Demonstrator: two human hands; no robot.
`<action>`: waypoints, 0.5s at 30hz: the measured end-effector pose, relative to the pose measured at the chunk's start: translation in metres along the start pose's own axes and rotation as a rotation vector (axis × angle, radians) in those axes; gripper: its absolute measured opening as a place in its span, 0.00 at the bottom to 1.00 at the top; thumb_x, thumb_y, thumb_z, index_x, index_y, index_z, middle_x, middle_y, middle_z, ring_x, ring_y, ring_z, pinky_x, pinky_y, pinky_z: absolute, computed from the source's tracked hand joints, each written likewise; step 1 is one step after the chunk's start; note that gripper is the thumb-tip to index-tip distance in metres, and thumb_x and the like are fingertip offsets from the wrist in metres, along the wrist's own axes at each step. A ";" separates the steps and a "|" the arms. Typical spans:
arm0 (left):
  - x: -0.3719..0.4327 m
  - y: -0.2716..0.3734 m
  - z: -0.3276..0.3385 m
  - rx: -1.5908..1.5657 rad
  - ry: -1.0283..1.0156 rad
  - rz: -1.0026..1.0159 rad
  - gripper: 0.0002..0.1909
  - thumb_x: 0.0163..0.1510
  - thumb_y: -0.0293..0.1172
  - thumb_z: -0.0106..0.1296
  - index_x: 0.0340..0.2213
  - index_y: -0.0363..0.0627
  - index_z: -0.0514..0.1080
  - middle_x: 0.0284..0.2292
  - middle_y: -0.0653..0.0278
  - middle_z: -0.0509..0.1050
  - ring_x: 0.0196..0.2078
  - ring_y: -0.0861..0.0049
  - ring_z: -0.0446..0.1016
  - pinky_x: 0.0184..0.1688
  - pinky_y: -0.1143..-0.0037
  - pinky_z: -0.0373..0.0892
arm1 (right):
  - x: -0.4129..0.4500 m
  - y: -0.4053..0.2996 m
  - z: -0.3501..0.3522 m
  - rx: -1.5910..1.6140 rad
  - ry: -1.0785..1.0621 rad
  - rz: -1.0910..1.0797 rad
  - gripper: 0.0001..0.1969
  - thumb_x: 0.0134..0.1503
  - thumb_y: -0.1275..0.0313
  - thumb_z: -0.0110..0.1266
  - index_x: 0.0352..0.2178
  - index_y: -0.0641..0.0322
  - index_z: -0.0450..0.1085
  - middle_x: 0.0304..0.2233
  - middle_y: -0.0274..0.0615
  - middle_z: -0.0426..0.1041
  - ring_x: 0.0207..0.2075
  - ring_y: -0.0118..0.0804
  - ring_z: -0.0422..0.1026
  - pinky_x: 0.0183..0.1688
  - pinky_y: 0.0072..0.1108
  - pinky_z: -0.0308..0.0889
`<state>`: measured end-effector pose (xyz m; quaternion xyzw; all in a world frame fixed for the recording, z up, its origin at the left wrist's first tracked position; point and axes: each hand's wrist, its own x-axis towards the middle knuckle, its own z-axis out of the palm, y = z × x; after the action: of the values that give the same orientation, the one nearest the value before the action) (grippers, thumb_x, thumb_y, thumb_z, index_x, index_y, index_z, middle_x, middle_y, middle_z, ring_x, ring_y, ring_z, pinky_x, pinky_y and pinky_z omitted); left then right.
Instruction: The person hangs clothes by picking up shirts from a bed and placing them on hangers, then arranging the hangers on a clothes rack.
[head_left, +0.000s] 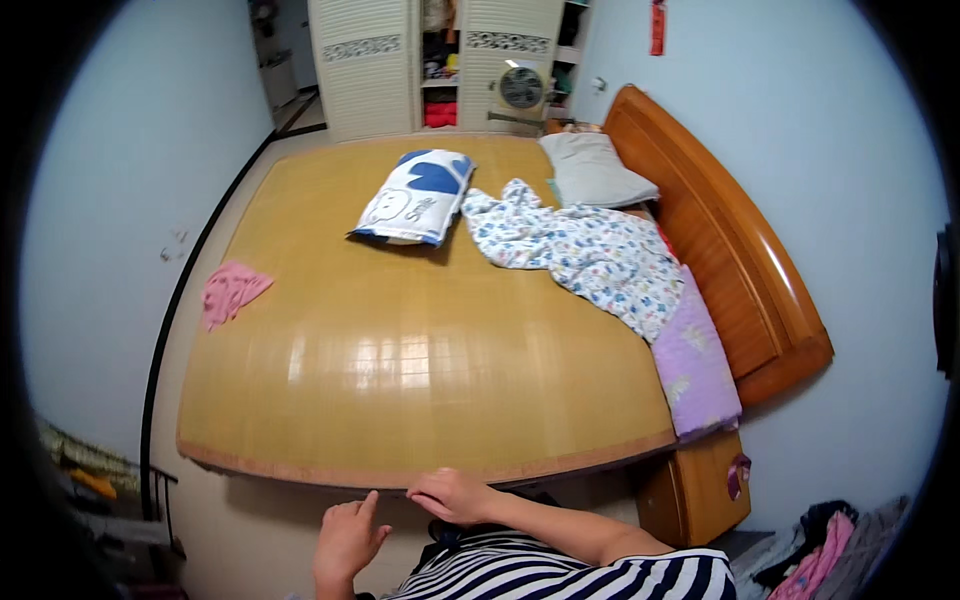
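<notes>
My left hand (349, 536) is held in front of my body, just short of the bed's near edge. Its index finger and thumb are spread, and nothing is in it. Beside it, my right hand (454, 496) hovers at the bed's edge with loosely bent fingers and no object in its grasp; whether it touches the edge is unclear. Before me lies a wide bed with a tan woven mat (420, 322). On it rest a blue-and-white pillow (420, 196), a crumpled floral-print cloth (581, 244), a grey pillow (596, 169), a folded purple quilt (694, 367) and a pink cloth (232, 291).
A wooden headboard (720, 247) runs along the right wall. Near the bed's right corner stands a wooden nightstand (697, 487), with piled clothes (832, 551) beyond. A box fan (520, 88) stands by the louvred wardrobe (367, 82). At lower left is a rack (161, 502) with fabrics.
</notes>
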<state>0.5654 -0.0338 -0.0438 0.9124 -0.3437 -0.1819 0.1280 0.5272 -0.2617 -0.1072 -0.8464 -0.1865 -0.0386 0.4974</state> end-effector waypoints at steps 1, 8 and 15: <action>0.008 0.000 0.002 0.008 -0.059 0.024 0.31 0.46 0.41 0.57 0.49 0.39 0.64 0.37 0.55 0.72 0.42 0.60 0.69 0.46 0.65 0.63 | -0.005 0.002 -0.004 0.002 0.019 0.019 0.08 0.54 0.70 0.50 0.33 0.63 0.71 0.28 0.49 0.73 0.30 0.52 0.71 0.34 0.34 0.66; 0.075 0.058 0.000 0.046 -0.083 0.262 0.30 0.48 0.43 0.54 0.50 0.43 0.64 0.39 0.56 0.72 0.43 0.60 0.69 0.46 0.65 0.63 | -0.052 0.048 -0.054 -0.037 0.247 0.184 0.09 0.55 0.69 0.50 0.34 0.63 0.71 0.29 0.47 0.74 0.30 0.47 0.73 0.34 0.30 0.68; 0.149 0.124 0.017 0.155 -0.148 0.247 0.28 0.49 0.44 0.52 0.49 0.43 0.65 0.38 0.53 0.73 0.41 0.58 0.70 0.45 0.65 0.65 | -0.109 0.183 -0.147 0.455 0.695 0.682 0.11 0.58 0.70 0.48 0.37 0.68 0.71 0.26 0.39 0.74 0.27 0.26 0.73 0.31 0.18 0.69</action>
<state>0.5907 -0.2267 -0.0508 0.8543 -0.4749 -0.2044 0.0528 0.5081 -0.4977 -0.2119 -0.6673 0.2709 -0.1113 0.6848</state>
